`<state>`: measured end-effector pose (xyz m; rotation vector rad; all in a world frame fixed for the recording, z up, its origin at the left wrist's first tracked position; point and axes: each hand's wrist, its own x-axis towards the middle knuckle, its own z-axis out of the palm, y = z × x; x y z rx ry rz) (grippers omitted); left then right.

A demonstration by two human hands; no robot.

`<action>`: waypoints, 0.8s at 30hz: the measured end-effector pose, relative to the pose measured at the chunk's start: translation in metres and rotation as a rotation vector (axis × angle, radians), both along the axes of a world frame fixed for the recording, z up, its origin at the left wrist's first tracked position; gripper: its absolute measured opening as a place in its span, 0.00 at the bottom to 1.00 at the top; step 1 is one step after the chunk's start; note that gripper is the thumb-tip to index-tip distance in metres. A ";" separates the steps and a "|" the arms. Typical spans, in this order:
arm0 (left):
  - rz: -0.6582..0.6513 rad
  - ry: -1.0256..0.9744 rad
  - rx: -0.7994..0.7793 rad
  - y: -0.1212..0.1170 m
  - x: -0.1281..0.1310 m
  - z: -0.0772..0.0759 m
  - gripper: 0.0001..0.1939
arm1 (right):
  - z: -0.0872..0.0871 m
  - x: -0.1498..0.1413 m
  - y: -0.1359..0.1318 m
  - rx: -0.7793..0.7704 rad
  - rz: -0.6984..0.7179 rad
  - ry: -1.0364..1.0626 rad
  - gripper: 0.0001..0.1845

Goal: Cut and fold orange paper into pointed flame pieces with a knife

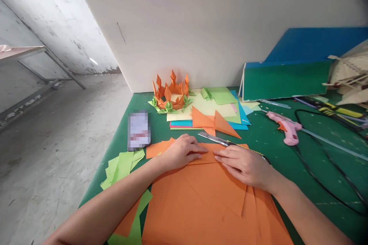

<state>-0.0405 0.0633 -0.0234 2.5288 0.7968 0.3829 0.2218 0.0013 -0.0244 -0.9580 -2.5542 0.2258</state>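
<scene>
Several sheets of orange paper (198, 203) lie stacked in front of me. At the far edge of the stack is a folded orange strip (204, 159), and both hands rest on it. My left hand (184, 150) presses its fingertips on the strip's left part, fingers stretched out. Just to the right, my right hand (244, 162) lies with its fingers extended on the strip, a small gap from the left fingertips. Behind the right hand lies a utility knife (212, 138), its blade pointing left and its handle partly hidden by that hand.
An orange-and-green folded paper crown (171, 95) stands at the back. Coloured sheets (178, 116) and orange folded triangles (214, 120) lie beside it. A blurred phone (139, 130) and green paper pieces (122, 166) are left. A pink glue gun (284, 125) with a black cord lies right.
</scene>
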 end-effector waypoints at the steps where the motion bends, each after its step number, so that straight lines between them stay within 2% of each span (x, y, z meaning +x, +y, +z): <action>1: -0.003 -0.002 0.004 0.000 0.000 0.000 0.13 | -0.001 0.000 0.000 0.000 -0.004 0.003 0.18; 24: -0.021 0.011 0.005 0.001 -0.001 -0.001 0.13 | -0.006 -0.001 0.000 -0.005 -0.037 -0.004 0.18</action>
